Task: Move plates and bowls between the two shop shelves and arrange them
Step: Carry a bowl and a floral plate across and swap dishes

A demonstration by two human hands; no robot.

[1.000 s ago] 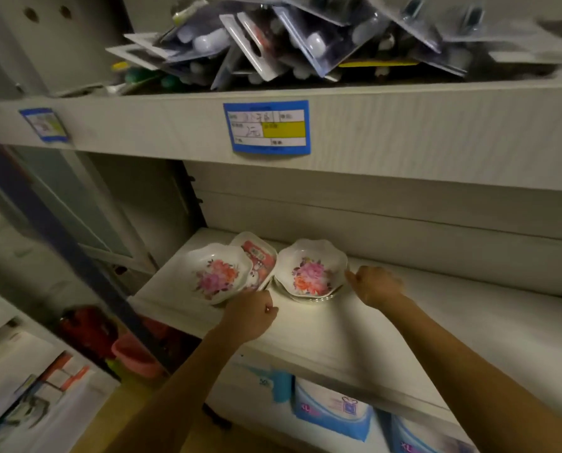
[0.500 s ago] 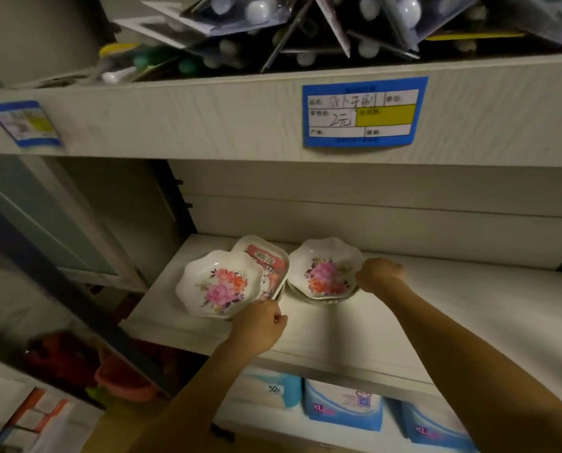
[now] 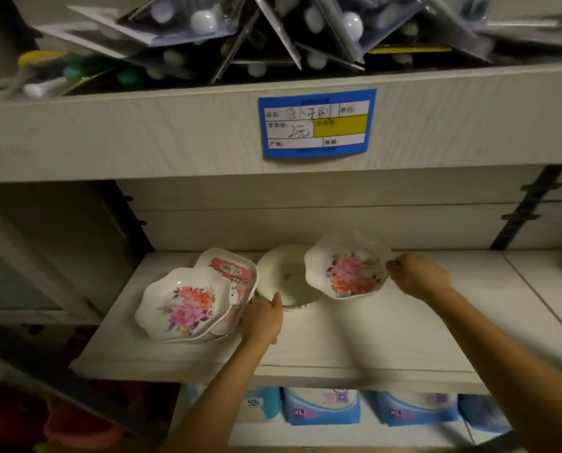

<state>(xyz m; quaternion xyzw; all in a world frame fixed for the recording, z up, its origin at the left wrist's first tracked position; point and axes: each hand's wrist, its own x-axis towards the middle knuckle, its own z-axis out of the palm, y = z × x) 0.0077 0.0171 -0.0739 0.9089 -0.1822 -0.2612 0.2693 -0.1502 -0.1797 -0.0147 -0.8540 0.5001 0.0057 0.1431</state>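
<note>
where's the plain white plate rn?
Head view, middle shelf, left of centre: the plain white plate sits between the red-print dish on its left and the floral bowl pinched by the right hand, which covers its right edge.

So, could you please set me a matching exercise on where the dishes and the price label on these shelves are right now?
Things:
1. left floral bowl
2. right floral bowl
3. plain white plate
4. blue price label

Places:
A. tilted, pinched at its rim by the right hand
B. on the front edge of the upper shelf
C. overlapping the red-printed dish
D. between the two floral bowls

Pairs: 1-C, 2-A, 3-D, 4-B
</note>
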